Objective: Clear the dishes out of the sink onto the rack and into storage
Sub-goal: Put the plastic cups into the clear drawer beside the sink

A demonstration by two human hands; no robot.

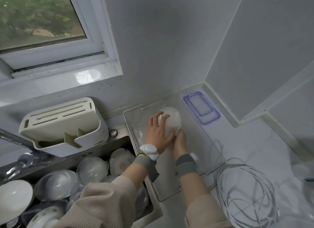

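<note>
Setting: a pale grey kitchen counter in a corner of grey walls, with a white-framed window at upper left looking out on trees.
Bowl: a white, rounded, translucent bowl is held upside down inside the far end of a clear rectangular plastic storage box that sits on the counter just right of the sink.
Left hand: the left hand lies spread over the bowl's near side, fingers curved round its dome.
Right hand: the right hand grips the bowl's lower right edge, fingers curled under it; both wrists wear grey bands with white devices.
Sink: a stainless steel sink at lower left is crowded with upturned clear and white bowls.
Faucet: a chrome faucet reaches in from the left edge.
Holder: a cream plastic knife-and-utensil holder stands behind the sink.
Lid: a clear lid with a blue rim lies flat beside the box's far right corner.
Cable: a coiled white cable rests on the counter at lower right.
</note>
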